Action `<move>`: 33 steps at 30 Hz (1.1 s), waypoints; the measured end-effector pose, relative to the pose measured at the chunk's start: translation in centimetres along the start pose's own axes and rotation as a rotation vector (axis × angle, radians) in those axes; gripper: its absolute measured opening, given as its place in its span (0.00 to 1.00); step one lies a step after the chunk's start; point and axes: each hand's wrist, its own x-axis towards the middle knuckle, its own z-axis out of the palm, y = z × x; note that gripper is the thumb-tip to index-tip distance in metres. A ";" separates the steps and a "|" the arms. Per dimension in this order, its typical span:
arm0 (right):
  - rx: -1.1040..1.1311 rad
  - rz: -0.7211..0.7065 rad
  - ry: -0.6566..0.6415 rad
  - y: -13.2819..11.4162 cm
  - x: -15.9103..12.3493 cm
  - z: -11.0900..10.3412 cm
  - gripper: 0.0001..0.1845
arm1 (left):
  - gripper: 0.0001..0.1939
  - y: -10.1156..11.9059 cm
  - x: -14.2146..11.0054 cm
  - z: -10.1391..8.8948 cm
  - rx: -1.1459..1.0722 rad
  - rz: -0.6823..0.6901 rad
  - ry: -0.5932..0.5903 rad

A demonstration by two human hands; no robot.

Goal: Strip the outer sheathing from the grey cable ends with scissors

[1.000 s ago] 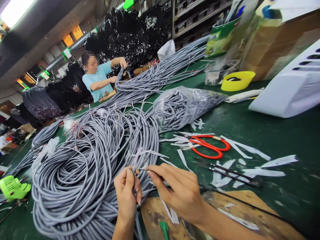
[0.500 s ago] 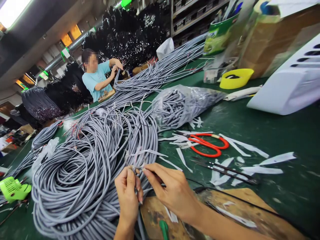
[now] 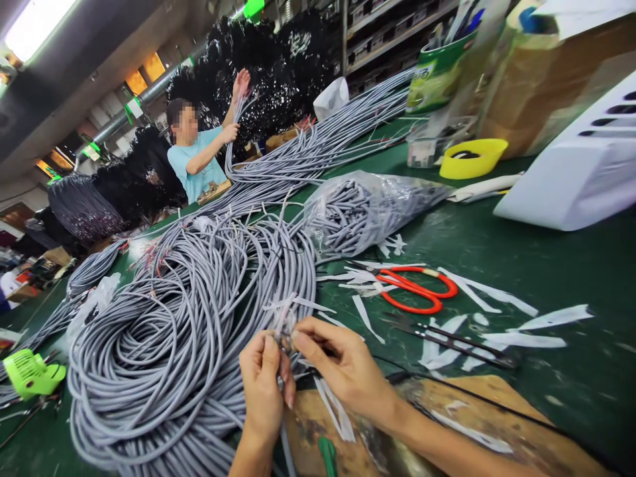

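Observation:
My left hand (image 3: 263, 384) is closed, thumb and fingers pinched round a grey cable (image 3: 287, 442) whose lower length hangs below the palm. Close against it, my right hand (image 3: 342, 371) pinches at the cable's end; the fingertips hide most of what lies between them. Just beyond the fingers are frayed, pale wire ends or strips, too blurred to sort out. A big coil of grey cables (image 3: 149, 351) lies beside my left hand. White strips (image 3: 334, 414) hang under my right hand, above a worn wooden board (image 3: 308, 424) with a green-handled tool (image 3: 326, 456).
Orange-handled scissors (image 3: 415, 288), dark tweezers (image 3: 462, 344) and scattered white strips (image 3: 551, 318) lie right on the green table (image 3: 561, 265). Behind are a plastic bag of cut cables (image 3: 358, 212), a yellow tape ring (image 3: 472, 159) and a person (image 3: 196, 156) handling cables.
Both my hands have shifted slightly right in view, still pinched together. The white strips under my right hand show more. Across the table, the person has raised one hand above the cables.

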 end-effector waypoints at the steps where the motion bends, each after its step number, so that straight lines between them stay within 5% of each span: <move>1: 0.029 0.000 0.050 0.0 0.0 -0.1 0.17 | 0.23 0.0 0.0 0.0 0.004 0.002 0.008; 7: 0.355 -0.034 0.338 -0.3 1.0 -2.5 0.19 | 0.23 0.1 0.4 -0.7 0.002 0.025 0.093; 10: 0.289 -0.057 0.515 -0.7 1.6 -3.3 0.21 | 0.23 0.2 0.6 -1.0 -0.045 0.052 0.154; 12: 0.075 -0.021 0.462 -0.7 1.5 -2.8 0.19 | 0.22 0.4 0.5 -0.9 -0.062 0.034 0.135; 15: -0.251 0.022 0.188 -0.2 0.8 -1.1 0.13 | 0.21 0.5 0.2 -0.5 -0.084 0.017 0.123; 18: -0.373 -0.020 0.076 0.3 0.1 0.1 0.05 | 0.18 0.5 0.0 -0.3 -0.132 0.024 0.123; 27: -0.148 0.134 0.111 0.3 0.6 -0.4 0.11 | 0.15 0.0 0.1 -0.4 -0.044 0.025 -0.003; 33: 0.038 0.230 0.005 0.0 1.0 -0.6 0.16 | 0.20 0.2 0.2 -0.3 -0.019 -0.010 0.055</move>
